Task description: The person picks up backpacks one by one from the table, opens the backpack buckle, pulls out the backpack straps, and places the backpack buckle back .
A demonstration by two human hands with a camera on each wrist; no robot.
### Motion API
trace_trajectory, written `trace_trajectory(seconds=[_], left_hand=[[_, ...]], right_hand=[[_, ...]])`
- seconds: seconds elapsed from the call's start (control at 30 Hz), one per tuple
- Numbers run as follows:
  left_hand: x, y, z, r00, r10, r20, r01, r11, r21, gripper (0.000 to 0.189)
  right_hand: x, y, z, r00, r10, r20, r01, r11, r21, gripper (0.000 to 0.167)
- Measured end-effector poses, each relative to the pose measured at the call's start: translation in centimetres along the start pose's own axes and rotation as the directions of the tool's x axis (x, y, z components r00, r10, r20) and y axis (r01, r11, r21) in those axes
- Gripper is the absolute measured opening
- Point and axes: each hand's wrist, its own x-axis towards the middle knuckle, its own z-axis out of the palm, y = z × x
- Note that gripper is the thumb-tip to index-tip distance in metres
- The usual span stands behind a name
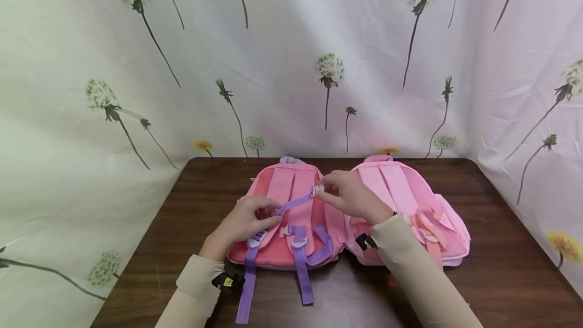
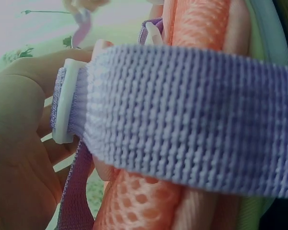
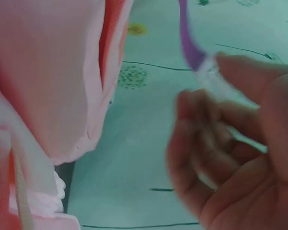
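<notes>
A coral-pink backpack (image 1: 328, 221) with purple straps lies with its strap side up. My right hand (image 1: 350, 196), raised over it, pinches a white plastic buckle (image 1: 317, 190) at the end of a purple strap (image 1: 296, 202). The strap slants down to my left hand (image 1: 250, 219), whose thumb and fingers grip it over the left shoulder strap. Just below the left fingers is a white strap slider (image 1: 257, 239), also close to the palm in the left wrist view. In the right wrist view the buckle (image 3: 216, 79) is blurred between thumb and fingers.
A lighter pink backpack (image 1: 448, 227) with peach straps (image 1: 430, 224) lies against the first on the right, partly under my right forearm. Two loose purple strap ends (image 1: 247, 287) hang toward the front of the dark wooden table (image 1: 173, 227). A flower-printed cloth (image 1: 282, 75) hangs behind.
</notes>
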Motion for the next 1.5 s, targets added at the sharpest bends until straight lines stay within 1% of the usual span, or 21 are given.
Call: trace_trajectory(seconds=[0.07, 0.17, 0.23, 0.33, 0.43, 0.53, 0.6, 0.7, 0.77, 0.83, 0.97, 1.1, 1.13, 1.2, 1.27, 1.33, 1.37, 1.4, 1.5], left_hand=[[0.0, 0.0, 0.0, 1.0, -0.011, 0.01, 0.011, 1.0, 0.012, 0.023], [0.1, 0.0, 0.0, 1.0, -0.008, 0.017, 0.007, 1.0, 0.017, 0.025], [0.1, 0.0, 0.0, 1.0, -0.001, 0.022, 0.001, 1.0, 0.008, 0.028], [0.1, 0.0, 0.0, 1.0, 0.01, 0.021, -0.01, 1.0, -0.013, 0.036], [0.2, -0.1, -0.1, 1.0, 0.017, 0.001, -0.017, 1.0, -0.024, 0.041], [0.5, 0.0, -0.1, 0.998, 0.05, -0.038, -0.051, 0.998, -0.028, 0.042], [0.7, 0.2, 0.0, 0.994, 0.08, -0.072, -0.082, 0.996, -0.029, 0.041], [1.2, 0.6, 0.2, 0.987, 0.118, -0.113, -0.12, 0.993, -0.018, 0.039], [1.6, 0.9, 0.4, 0.982, 0.141, -0.127, -0.145, 0.989, -0.024, 0.037], [2.0, 1.3, 0.7, 0.978, 0.162, -0.128, -0.167, 0.986, -0.028, 0.036], [3.1, 2.8, 1.2, 0.977, 0.188, -0.101, -0.192, 0.981, -0.029, 0.034], [4.5, 4.9, 2.3, 0.968, 0.245, -0.044, -0.246, 0.969, -0.021, 0.03], [4.8, 5.4, 2.7, 0.963, 0.267, -0.028, -0.268, 0.963, -0.028, 0.029], [5.4, 6.4, 3.5, 0.948, 0.319, 0.002, -0.318, 0.947, -0.046, 0.028], [6.0, 7.4, 4.4, 0.937, 0.347, 0.029, -0.345, 0.937, -0.06, 0.026], [6.5, 8.2, 5.2, 0.922, 0.385, 0.049, -0.381, 0.922, -0.07, 0.024], [6.8, 8.7, 5.6, 0.917, 0.395, 0.058, -0.391, 0.918, -0.071, 0.023], [7.1, 9.1, 5.9, 0.913, 0.402, 0.068, -0.397, 0.915, -0.07, 0.022], [7.8, 10.4, 6.9, 0.91, 0.402, 0.099, -0.396, 0.915, -0.074, 0.022]], right_hand=[[0.4, 0.2, 0.2, 0.998, 0.038, 0.05, -0.035, 0.997, -0.067, 0.01], [0.6, 0.4, 0.3, 0.992, 0.063, 0.112, -0.045, 0.987, -0.152, 0.013], [0.5, 0.6, 0.1, 0.986, 0.081, 0.146, -0.055, 0.983, -0.177, 0.014], [-0.1, 0.8, -0.6, 0.979, 0.11, 0.169, -0.081, 0.982, -0.171, 0.022], [-0.8, 1.2, -1.6, 0.977, 0.133, 0.164, -0.111, 0.984, -0.137, 0.028], [-1.4, 1.8, -2.9, 0.984, 0.118, 0.137, -0.103, 0.988, -0.116, 0.027], [-1.9, 2.3, -3.7, 0.987, 0.107, 0.116, -0.095, 0.989, -0.11, 0.026], [-2.7, 3.0, -4.9, 0.992, 0.096, 0.085, -0.084, 0.988, -0.133, 0.027], [-3.3, 3.4, -5.6, 0.993, 0.087, 0.075, -0.075, 0.987, -0.142, 0.027], [-3.8, 3.7, -6.3, 0.994, 0.086, 0.074, -0.075, 0.987, -0.145, 0.027], [-5.0, 4.3, -7.6, 0.988, 0.125, 0.092, -0.109, 0.981, -0.159, 0.028], [-6.6, 5.1, -8.8, 0.984, 0.149, 0.095, -0.13, 0.974, -0.187, 0.027], [-7.0, 5.3, -9.1, 0.983, 0.155, 0.094, -0.136, 0.973, -0.185, 0.026], [-8.1, 5.8, -9.4, 0.982, 0.168, 0.09, -0.15, 0.971, -0.185, 0.025], [-9.2, 6.2, -9.6, 0.977, 0.193, 0.089, -0.174, 0.967, -0.184, 0.025], [-10.2, 6.5, -9.7, 0.975, 0.209, 0.079, -0.191, 0.963, -0.193, 0.025], [-10.7, 6.6, -9.7, 0.973, 0.217, 0.071, -0.2, 0.96, -0.199, 0.025], [-11.1, 6.7, -9.6, 0.972, 0.224, 0.065, -0.207, 0.958, -0.2, 0.025], [-12.4, 7.0, -9.6, 0.973, 0.225, 0.048, -0.211, 0.955, -0.208, 0.026]])
